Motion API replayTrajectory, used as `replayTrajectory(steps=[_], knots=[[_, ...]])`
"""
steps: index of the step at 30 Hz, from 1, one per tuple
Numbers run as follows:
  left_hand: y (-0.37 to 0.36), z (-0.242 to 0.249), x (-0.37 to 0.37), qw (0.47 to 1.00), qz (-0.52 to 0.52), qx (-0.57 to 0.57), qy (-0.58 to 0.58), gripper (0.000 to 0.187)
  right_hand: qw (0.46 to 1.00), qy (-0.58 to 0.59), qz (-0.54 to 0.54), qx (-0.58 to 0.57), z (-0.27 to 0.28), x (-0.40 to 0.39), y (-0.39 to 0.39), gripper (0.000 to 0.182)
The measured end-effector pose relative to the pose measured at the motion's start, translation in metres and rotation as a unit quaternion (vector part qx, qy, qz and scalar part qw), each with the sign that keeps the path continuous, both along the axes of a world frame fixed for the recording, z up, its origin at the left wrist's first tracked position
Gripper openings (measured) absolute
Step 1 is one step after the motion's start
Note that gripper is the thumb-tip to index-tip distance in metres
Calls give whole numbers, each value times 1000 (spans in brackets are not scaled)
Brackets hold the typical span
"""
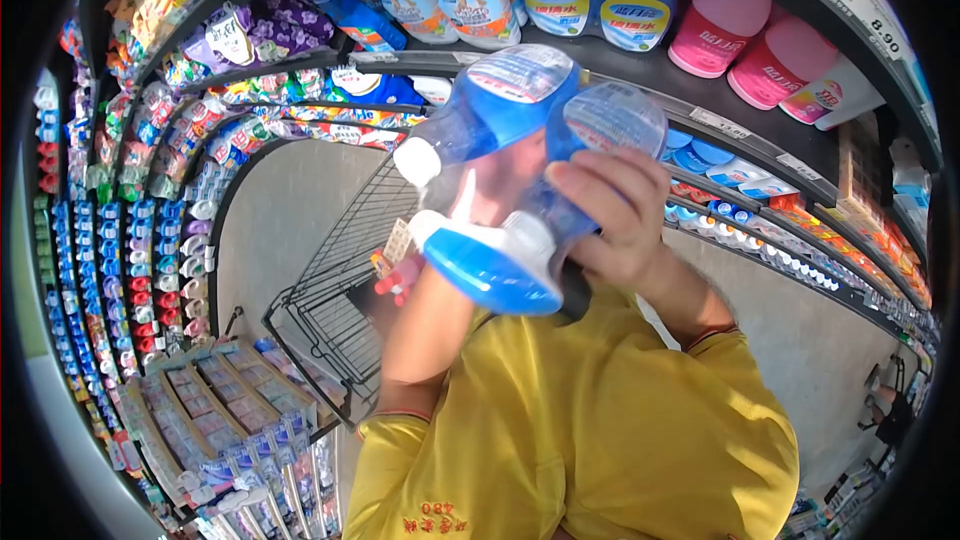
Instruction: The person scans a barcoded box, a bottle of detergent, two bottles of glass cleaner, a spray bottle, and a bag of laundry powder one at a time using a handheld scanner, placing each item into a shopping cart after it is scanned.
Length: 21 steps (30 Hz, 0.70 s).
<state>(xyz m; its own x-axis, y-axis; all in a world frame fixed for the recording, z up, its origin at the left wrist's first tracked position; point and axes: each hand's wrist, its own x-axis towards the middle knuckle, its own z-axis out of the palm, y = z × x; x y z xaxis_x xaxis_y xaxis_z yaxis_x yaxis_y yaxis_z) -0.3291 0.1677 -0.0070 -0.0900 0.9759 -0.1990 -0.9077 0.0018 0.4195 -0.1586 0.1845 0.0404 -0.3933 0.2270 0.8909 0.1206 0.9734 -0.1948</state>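
Two clear plastic bottles of blue liquid are held up together in front of my chest. The left one, a refill bottle (510, 90), lies tilted with its white cap pointing left. My left hand (490, 185) is closed on it; its fingers are partly hidden and blurred behind the plastic. My right hand (620, 205) wraps its fingers around the spray bottle (612, 120), whose blue-and-white trigger head points down and left toward me. The two bottles are side by side, their bases toward the shelf.
Ahead, a shelf (640, 60) holds blue cleaner bottles (635, 5), pink bottles (718, 25) and orange-and-white bottles (470, 0). A wire shopping cart (330, 290) stands at left. Beside it is a display rack (215, 410). Another person (893, 415) is at far right.
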Motion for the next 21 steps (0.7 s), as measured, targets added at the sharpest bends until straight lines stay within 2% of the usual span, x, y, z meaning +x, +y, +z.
replayTrajectory(steps=[5, 7, 8, 9, 10, 11, 13, 15, 16, 17, 19, 20, 21], knots=[[-15, 5, 3, 1000, -6, -7, 4, 55, 1000, -6, 23, -6, -21, -21, -32, 15], [-14, 16, 4, 998, -5, -3, -57, 58, 991, -33, 118, -46, -27, -27, -40, 14], [-14, 14, 3, 1000, -2, -21, 6, 61, 984, -105, 140, -46, -23, -29, -45, 13], [-22, 20, 6, 998, -33, 14, -54, 63, 983, -107, 138, -48, -20, -30, -49, 13], [-26, -8, -1, 994, -49, 11, -93, 64, 966, -156, 191, -77, -18, -31, -53, 12], [-26, -10, -2, 989, -65, 9, -131, 66, 943, -203, 242, -104, -15, -32, -56, 12], [-43, -14, -5, 987, -64, -8, -144, 68, 926, -209, 281, -140, -13, -31, -63, 12], [-63, -18, -16, 986, -54, -26, -158, 70, 886, -188, 363, -218, -16, -34, -65, 14], [-71, -24, -25, 988, -85, -21, -130, 70, 870, -189, 379, -251, -15, -33, -64, 24], [-81, -27, -32, 988, -115, -19, -104, 71, 866, -193, 385, -253, -13, -30, -64, 24], [-99, -5, -33, 989, -115, -15, -88, 71, 760, -217, 426, -440, -8, -26, -62, 41], [-109, -1, -33, 991, -95, -35, -82, 65, 680, -201, 409, -574, 3, -23, -68, 42], [-117, -1, -35, 993, -76, -54, -78, 61, 675, -207, 412, -576, 0, -21, -68, 42]])
